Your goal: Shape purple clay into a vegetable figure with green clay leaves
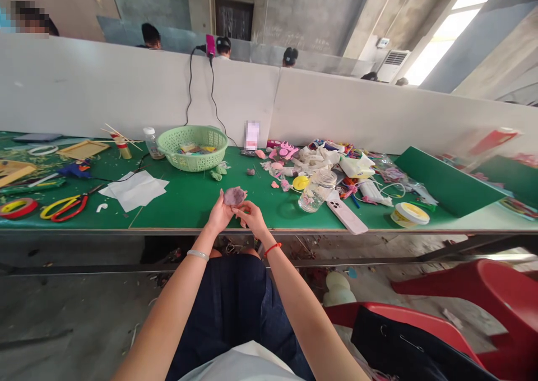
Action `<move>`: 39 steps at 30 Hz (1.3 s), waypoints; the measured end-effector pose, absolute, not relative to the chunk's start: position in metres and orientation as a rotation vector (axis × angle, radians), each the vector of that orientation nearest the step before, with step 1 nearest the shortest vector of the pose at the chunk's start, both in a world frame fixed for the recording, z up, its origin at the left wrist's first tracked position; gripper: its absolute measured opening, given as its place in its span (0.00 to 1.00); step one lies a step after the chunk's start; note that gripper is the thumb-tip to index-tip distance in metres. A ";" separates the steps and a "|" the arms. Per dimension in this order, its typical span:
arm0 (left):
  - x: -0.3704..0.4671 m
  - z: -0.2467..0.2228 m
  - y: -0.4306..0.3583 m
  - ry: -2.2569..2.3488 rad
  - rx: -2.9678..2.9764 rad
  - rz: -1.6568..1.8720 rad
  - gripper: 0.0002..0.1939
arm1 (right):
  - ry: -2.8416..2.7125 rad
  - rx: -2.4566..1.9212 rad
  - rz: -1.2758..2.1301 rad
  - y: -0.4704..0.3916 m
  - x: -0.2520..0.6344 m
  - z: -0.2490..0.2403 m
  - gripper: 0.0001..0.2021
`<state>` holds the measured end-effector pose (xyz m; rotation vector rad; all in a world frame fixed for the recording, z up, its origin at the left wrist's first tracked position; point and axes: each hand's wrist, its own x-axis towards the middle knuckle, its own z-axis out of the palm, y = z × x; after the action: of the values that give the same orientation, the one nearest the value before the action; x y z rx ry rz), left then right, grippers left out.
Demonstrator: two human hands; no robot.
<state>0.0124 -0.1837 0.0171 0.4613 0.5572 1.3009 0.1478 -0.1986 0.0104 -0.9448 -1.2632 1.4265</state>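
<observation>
A mauve, rounded lump [234, 196] with a soft-looking surface rests in my left hand [221, 213], just above the table's front edge. Its material I cannot make out. The fingers of my left hand curl around it from the left and below. My right hand [251, 217] is closed in a pinch at the lump's lower right edge; whatever sits between its fingertips is too small to tell. On the table beyond lie a small mauve piece [251, 172] and a pale green crumpled piece [218, 171].
A green basket [193, 161] stands behind my hands. Left lie white paper sheets [137, 190], red-handled scissors [71, 210] and tape rolls [19, 207]. Right are a clear jar [315, 193], a phone [347, 215], a yellow-white tub [409, 215] and a craft pile. A red chair [424, 322] stands below.
</observation>
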 end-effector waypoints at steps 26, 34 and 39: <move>0.013 0.006 -0.183 0.567 0.771 1.285 0.26 | -1.248 -0.868 1.444 -0.194 0.150 0.006 0.24; 0.014 0.006 -0.183 0.610 0.745 1.313 0.23 | -1.315 -0.872 1.414 -0.195 0.153 0.008 0.25; 0.014 0.006 -0.184 0.600 0.770 1.279 0.22 | -1.289 -0.921 1.399 -0.194 0.151 0.007 0.28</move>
<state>0.0145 -0.1837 0.0059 0.7697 0.5996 1.2786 0.1512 -0.1938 0.0068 -0.9212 -1.2891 1.3993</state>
